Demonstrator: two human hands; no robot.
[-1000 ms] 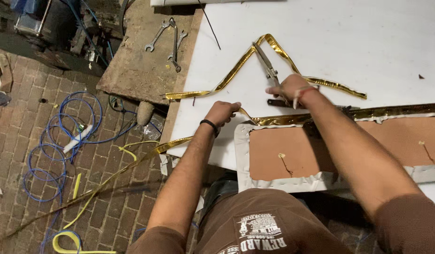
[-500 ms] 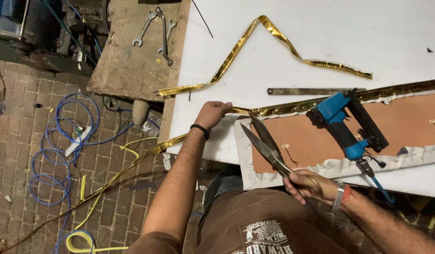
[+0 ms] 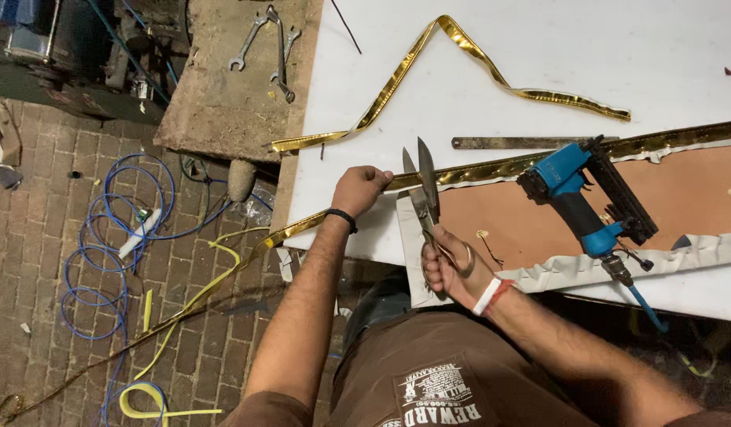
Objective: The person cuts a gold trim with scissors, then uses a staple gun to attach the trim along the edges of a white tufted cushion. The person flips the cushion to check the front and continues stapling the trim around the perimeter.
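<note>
- Head view: the left hand [image 3: 357, 188] is closed on the gold trim strip [image 3: 492, 168], pinched at the near edge of the white tabletop [image 3: 619, 55]; the strip appears to be held flat and taut there so that it can be met cleanly by the blades.
- The right hand [image 3: 448, 273] is wrapped around the handles of the scissors [image 3: 425, 190], the fingers [image 3: 438, 278] threaded through the loops; the blades are parted and pointed away from the body, their tips just beside the left fingers, at the strip.
- To the right of the right fingers, a blue nail gun [image 3: 587, 202] is laid on the brown panel [image 3: 682, 194], within reach.
- Beyond the fingers, a second, loose gold strip [image 3: 460, 39] is bent across the tabletop.
- Well beyond the left fingers, wrenches [image 3: 270, 43] are left on a worn board [image 3: 223, 95]; blue hose [image 3: 96, 245] is coiled on the brick floor [image 3: 33, 198].
</note>
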